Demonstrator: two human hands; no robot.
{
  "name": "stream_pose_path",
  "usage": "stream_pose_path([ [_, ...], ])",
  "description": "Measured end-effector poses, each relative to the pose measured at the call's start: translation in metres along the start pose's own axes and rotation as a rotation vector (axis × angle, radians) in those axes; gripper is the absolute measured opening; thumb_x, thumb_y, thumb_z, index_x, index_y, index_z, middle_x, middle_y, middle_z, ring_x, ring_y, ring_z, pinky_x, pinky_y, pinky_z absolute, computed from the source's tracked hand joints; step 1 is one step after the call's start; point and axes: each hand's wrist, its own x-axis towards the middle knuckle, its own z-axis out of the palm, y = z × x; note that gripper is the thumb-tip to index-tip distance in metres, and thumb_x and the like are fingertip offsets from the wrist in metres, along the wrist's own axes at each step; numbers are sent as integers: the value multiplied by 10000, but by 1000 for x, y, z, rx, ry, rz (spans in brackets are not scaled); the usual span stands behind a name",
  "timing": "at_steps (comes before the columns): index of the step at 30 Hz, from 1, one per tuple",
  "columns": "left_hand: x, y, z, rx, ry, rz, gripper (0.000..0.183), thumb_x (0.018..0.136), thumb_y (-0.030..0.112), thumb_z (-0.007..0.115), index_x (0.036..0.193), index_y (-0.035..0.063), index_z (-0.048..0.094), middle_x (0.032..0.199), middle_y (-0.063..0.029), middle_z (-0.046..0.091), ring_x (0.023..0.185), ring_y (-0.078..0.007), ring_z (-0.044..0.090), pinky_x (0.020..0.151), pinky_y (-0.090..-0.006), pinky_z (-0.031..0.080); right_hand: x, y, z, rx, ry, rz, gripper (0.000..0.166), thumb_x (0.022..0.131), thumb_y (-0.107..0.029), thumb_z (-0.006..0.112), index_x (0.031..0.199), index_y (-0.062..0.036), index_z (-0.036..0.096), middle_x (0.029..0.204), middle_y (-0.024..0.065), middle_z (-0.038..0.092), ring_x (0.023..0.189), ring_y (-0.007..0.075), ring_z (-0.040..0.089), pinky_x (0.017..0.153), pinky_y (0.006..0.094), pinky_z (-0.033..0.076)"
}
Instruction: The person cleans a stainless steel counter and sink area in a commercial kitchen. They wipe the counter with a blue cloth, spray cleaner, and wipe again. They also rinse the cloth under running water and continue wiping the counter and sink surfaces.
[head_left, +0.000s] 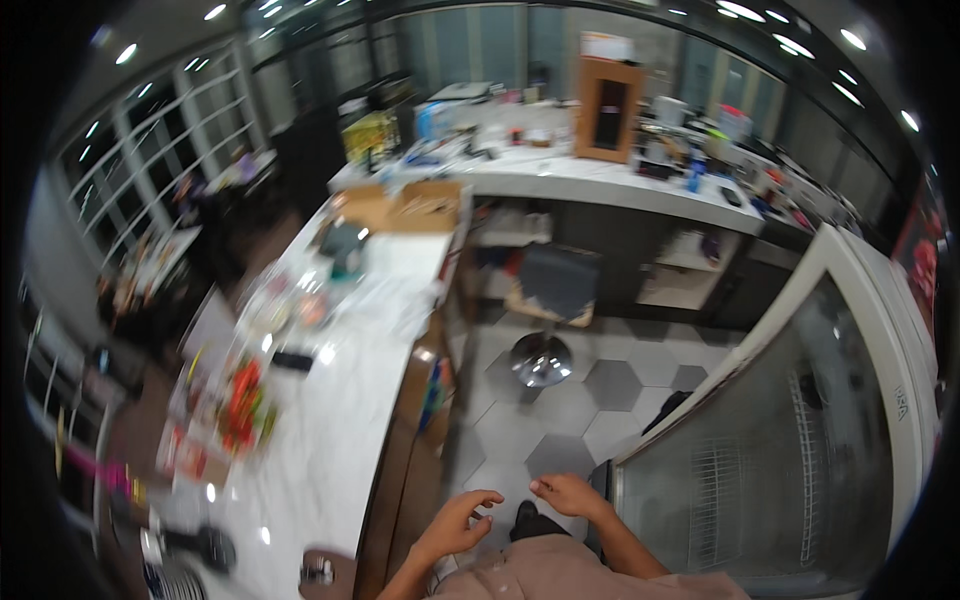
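Note:
Both bare hands are held in front of my body, above the tiled floor. My left hand (459, 521) has its fingers apart and holds nothing; it is near the edge of the white marble-look counter (330, 435). To the right of it, with a gap between them, my right hand (562, 495) has its fingers curled; whether something small is in it cannot be told. The glass-door display fridge (862, 300) stands just beside my right arm. On the counter lie a red and green bunch (241, 409), blurred, and a dark flat object (292, 361).
A stool with a dark seat (559, 281) and round chrome base (541, 358) stands ahead on the hexagonal tiles. Beyond it, a back counter (525, 161) bears a wooden cabinet-like box (609, 112) and many items. An open cardboard box (424, 206) sits at the left counter's far end.

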Motion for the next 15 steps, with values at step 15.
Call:
stream_pose_path([
  [15,536,-48,110,-789,-128,-633,838,1002,658,405,1536,18,324,1588,-179,353,1438,-404,358,1176,-510,295,223,148,-334,882,497,-565,880,1003,-696,279,1531,3,368,1511,163,485,1440,288,405,1157,441,344],
])
